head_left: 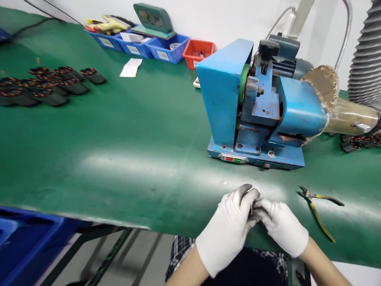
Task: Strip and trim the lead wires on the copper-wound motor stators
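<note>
In a white glove with darkened fingertips, my left hand is curled round a small dark object that its fingers almost wholly hide. My right hand, gloved in white too, meets it from the right, with thumb and fingers pinched together at the same spot. What the fingers grip cannot be made out. Both hands are just above the near edge of the green table. To the right of my right hand lie diagonal cutters with yellow-and-black handles, their jaws apart.
A blue grinding-type machine stands beyond my hands, with a grey ridged hose at right. Dark cylindrical motor stators cluster at left, more stators at right. Blue bins, a red bin and a clock line the wall.
</note>
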A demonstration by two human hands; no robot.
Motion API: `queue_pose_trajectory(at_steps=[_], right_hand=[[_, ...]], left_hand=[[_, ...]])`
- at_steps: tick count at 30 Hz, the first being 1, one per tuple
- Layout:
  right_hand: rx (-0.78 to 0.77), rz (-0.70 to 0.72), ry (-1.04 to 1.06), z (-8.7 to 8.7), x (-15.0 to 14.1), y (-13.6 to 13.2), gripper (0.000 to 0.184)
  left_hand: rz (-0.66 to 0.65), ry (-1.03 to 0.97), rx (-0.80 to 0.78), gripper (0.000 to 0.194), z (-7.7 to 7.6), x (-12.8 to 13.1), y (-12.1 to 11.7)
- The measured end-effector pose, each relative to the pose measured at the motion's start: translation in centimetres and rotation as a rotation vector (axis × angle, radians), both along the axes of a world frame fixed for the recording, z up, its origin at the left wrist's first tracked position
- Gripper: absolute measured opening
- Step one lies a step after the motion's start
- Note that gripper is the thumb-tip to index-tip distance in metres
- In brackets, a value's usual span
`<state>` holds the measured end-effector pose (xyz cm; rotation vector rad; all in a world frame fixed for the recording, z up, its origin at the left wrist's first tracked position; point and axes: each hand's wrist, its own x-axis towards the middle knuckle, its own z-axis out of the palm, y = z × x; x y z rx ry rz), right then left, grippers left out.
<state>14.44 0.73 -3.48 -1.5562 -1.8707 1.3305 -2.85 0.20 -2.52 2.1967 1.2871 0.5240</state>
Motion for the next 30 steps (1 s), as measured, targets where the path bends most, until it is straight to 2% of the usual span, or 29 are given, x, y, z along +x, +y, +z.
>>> queue_pose_trajectory(at_steps=[1, 4, 7, 9, 12, 14, 15, 17, 19, 20, 23, 26, 27, 28, 30], right_hand=[[-0.035, -0.035, 0.033, 0.2, -0.1, 0.0, 0.011], [-0.142, -0.097, 0.096, 0.6, -0.5, -0.1, 0.021], [-0.29, -0.176, 0.182, 0.6, 0.1, 0.1, 0.027], [-0.319, -0.251, 0.215, 0.7, 1.3, 0.4, 0.03], [-0.219, -0.437, 0.211, 1.1, 3.5, 0.5, 0.028], [0.041, -0.526, 0.129, 1.4, 4.3, 0.3, 0.019], [0.216, -0.482, 0.059, 1.5, 4.3, 0.0, 0.014], [0.561, -0.213, -0.109, 1.4, 3.5, -0.5, 0.014], [0.763, 0.092, -0.23, 0.8, 2.1, -0.9, 0.018], [0.815, 0.171, -0.259, 0.3, 1.5, -1.0, 0.02], [0.875, 0.168, -0.265, -1.0, 0.5, -0.9, 0.02], [0.86, 0.115, -0.235, -1.8, 0.5, -0.7, 0.017], [0.852, 0.106, -0.224, -2.0, 0.5, -0.6, 0.019], [0.847, 0.098, -0.216, -2.0, 0.6, -0.6, 0.021], [0.846, 0.082, -0.209, -1.8, 0.5, -0.6, 0.025]], left_hand=[[-0.006, 0.01, 0.007, 0.035, -0.1, 0.0, 0.0], [-0.026, 0.023, 0.068, 0.018, -0.3, 0.1, 0.0], [-0.046, 0.008, 0.153, 0.014, -0.6, 0.4, 0.1], [-0.049, 0.012, 0.164, 0.014, -0.6, 0.5, 0.2], [-0.037, 0.01, 0.159, 0.015, -0.7, 0.6, 0.2], [-0.02, 0.003, 0.165, 0.015, -0.8, 0.6, 0.1], [-0.014, 0.001, 0.169, 0.015, -0.9, 0.7, 0.1], [-0.011, 0.015, 0.174, 0.015, -1.0, 0.8, 0.0], [-0.016, 0.028, 0.174, 0.015, -1.0, 0.9, -0.2], [-0.018, 0.03, 0.164, 0.016, -0.9, 0.8, -0.2], [-0.005, -0.021, 0.062, 0.017, -0.5, 0.3, -0.1], [0.067, -0.055, -0.094, 0.061, -0.5, -0.9, 0.3], [0.083, -0.04, -0.13, 0.07, -0.6, -1.2, 0.5], [0.094, -0.021, -0.152, 0.071, -0.8, -1.5, 0.7], [0.106, -0.024, -0.179, 0.056, -1.0, -1.8, 1.0]])
